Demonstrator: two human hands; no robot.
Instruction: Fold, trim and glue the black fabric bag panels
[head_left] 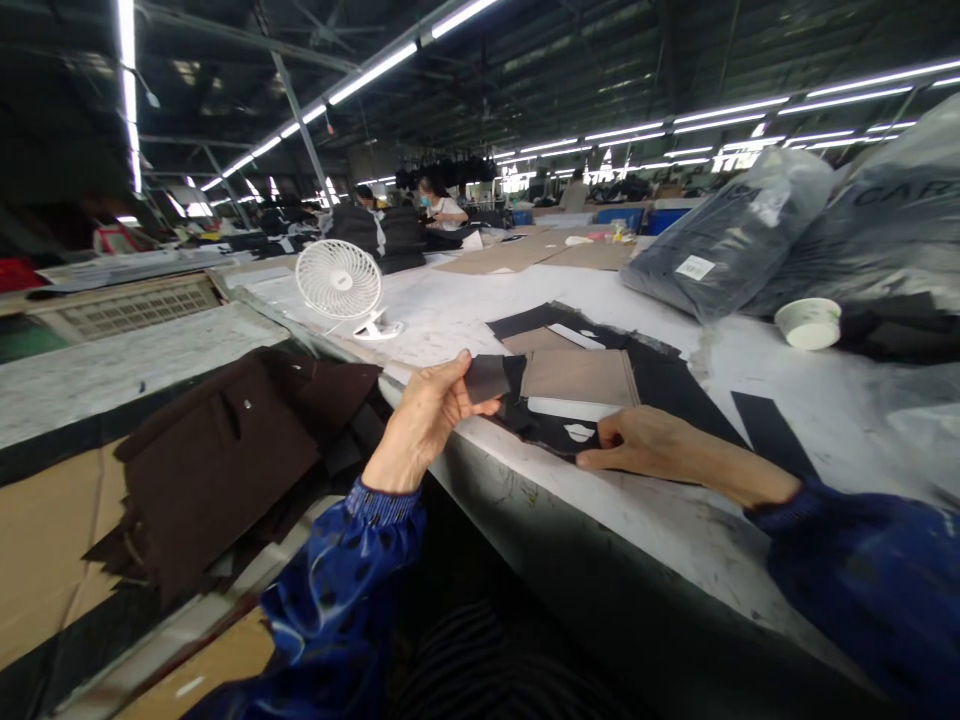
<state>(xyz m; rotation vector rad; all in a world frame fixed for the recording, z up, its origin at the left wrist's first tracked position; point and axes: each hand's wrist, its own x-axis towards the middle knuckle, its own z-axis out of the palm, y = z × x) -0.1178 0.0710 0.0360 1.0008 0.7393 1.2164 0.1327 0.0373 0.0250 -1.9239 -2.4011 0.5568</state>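
My left hand (435, 405) pinches a small dark fabric piece (487, 379) between thumb and fingers, just above the table's front edge. My right hand (637, 440) rests low over the black cloth (675, 385), thumb and fingers closed at its near edge; the fingertips seem to grip the cloth there. Between the hands lies a tan rectangular panel (577, 377) with stitched borders, on top of the black cloth. A white strip (574, 408) shows along its near side, and a small white scrap (579, 432) lies close to my right fingertips.
A white clip fan (341, 280) stands at the table's left edge. Dark brown fabric pieces (217, 450) are stacked at lower left. Plastic-wrapped bundles (727, 225) and a paper bowl (808, 323) sit to the right. A masked person (444, 208) is farther back.
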